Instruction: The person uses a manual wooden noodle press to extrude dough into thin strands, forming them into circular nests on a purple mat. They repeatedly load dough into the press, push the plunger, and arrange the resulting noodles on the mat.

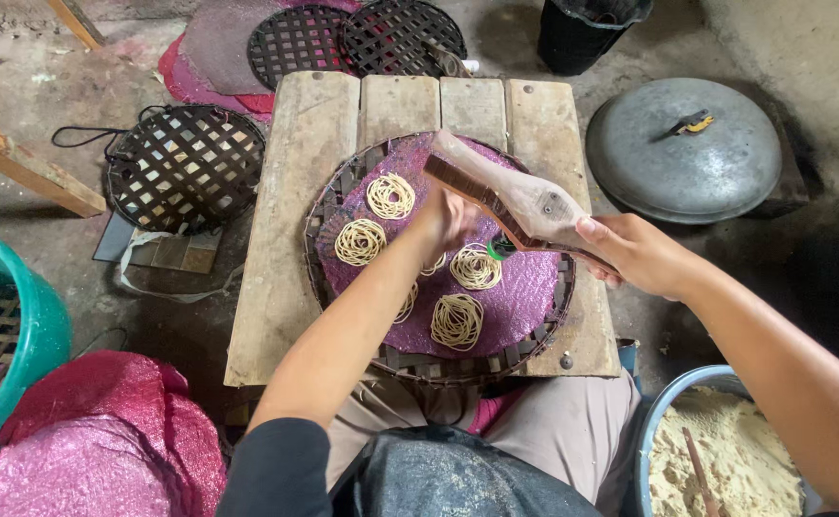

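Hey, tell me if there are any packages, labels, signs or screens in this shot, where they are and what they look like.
None: no package, label, sign or screen shows.
The left hand and right hand hold a wooden press over noodle coils on a purple mesh mat.
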`<move>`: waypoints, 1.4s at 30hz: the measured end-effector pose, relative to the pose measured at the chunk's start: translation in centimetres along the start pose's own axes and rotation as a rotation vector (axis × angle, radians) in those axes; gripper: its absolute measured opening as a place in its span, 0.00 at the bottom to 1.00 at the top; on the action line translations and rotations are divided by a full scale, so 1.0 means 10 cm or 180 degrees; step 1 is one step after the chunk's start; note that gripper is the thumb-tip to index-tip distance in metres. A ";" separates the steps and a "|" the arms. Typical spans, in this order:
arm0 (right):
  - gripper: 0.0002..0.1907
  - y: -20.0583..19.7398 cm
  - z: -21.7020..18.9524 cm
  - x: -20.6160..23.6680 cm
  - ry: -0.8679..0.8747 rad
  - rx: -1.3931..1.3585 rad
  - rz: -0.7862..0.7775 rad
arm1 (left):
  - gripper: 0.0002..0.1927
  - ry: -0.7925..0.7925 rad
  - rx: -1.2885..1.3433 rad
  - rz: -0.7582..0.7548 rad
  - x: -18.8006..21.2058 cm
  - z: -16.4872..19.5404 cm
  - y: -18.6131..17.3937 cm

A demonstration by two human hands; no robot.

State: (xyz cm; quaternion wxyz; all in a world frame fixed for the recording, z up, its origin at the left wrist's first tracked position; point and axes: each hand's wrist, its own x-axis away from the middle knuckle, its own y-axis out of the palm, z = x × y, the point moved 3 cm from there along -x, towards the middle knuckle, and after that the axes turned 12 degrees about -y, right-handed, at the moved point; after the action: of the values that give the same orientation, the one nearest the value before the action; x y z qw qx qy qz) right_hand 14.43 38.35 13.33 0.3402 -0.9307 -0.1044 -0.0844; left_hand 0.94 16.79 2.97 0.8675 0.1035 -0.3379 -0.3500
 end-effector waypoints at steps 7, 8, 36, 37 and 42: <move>0.31 0.07 0.25 -0.09 0.0079 -0.0229 0.0449 | 0.39 -0.0345 -0.0525 0.0305 -0.19 -0.39 -0.09; 0.31 0.08 0.28 -0.11 0.0118 -0.0205 0.0550 | 0.39 -0.0265 -0.0718 0.0312 -0.19 -0.41 -0.12; 0.37 0.18 -0.04 0.71 0.1023 0.0669 -0.0079 | 0.28 0.1469 0.3467 -0.1234 0.17 -0.11 0.66; 0.37 0.11 -0.06 0.72 0.1048 0.0848 -0.0113 | 0.28 0.1368 0.3598 -0.1170 0.15 -0.13 0.71; 0.35 0.06 -0.13 0.63 0.0698 0.1165 0.0293 | 0.29 0.1763 0.3429 -0.1330 0.11 0.10 0.73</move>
State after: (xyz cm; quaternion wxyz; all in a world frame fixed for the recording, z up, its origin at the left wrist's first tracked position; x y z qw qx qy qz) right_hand 20.54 37.96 15.39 0.5162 -0.8425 -0.0378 -0.1491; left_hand 4.74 21.47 7.31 0.6625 0.6753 -0.2025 -0.2531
